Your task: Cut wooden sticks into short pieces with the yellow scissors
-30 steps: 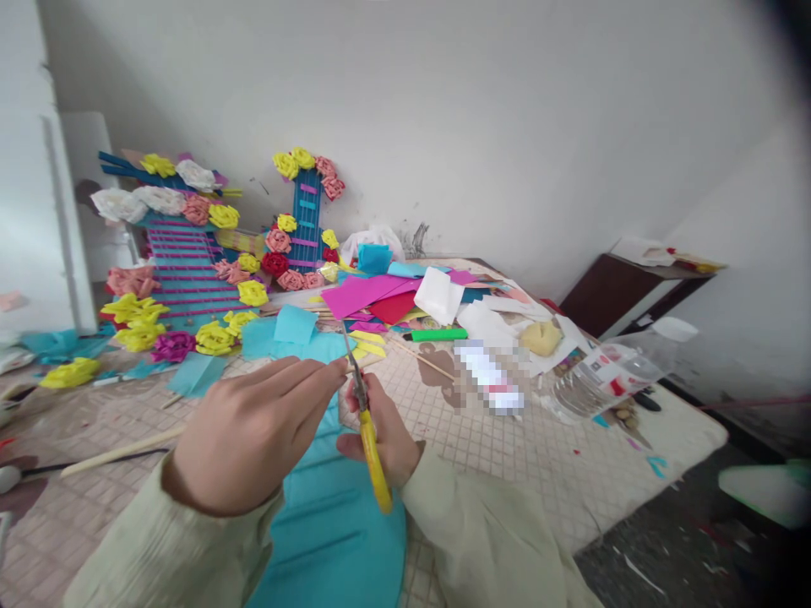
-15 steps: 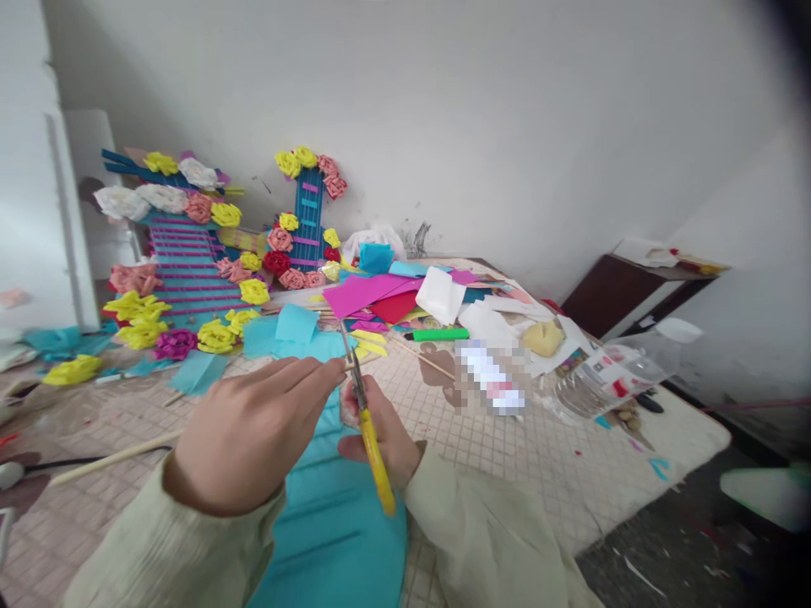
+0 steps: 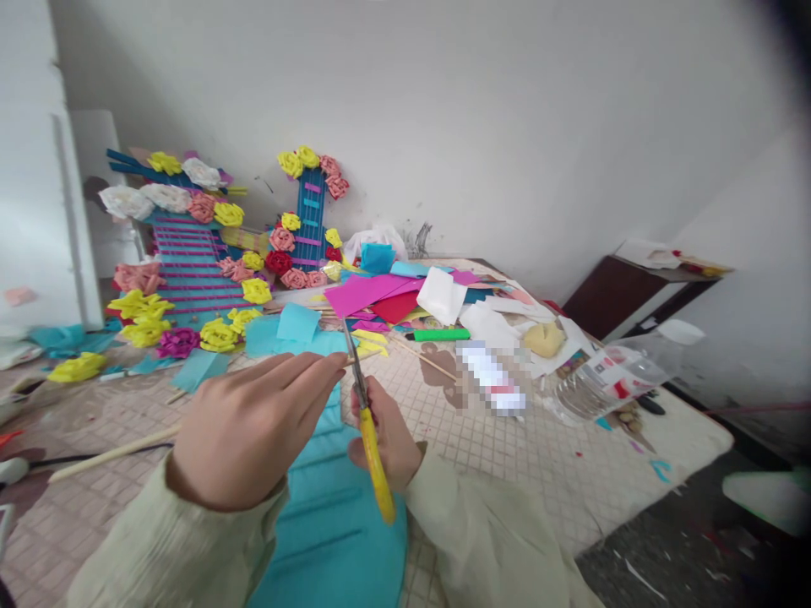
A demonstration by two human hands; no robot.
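Note:
My right hand (image 3: 386, 435) grips yellow-handled scissors (image 3: 369, 439), blades pointing up and away. My left hand (image 3: 253, 426) is closed in a pinch right beside the blades, fingertips holding a thin wooden stick (image 3: 360, 358) whose tip pokes out past them. Both hands hover over a large turquoise paper sheet (image 3: 335, 523) lying below my sleeves.
Paper-flower crafts on blue frames (image 3: 190, 253) stand at the back left. A heap of coloured paper (image 3: 393, 291), a green marker (image 3: 440, 334), a plastic bottle (image 3: 608, 376) and loose sticks (image 3: 107, 452) lie on the tiled mat (image 3: 551, 456). A dark low table (image 3: 621, 291) stands right.
The hands stay almost still. The scissors have shifted slightly right and the camera view has drifted a little.

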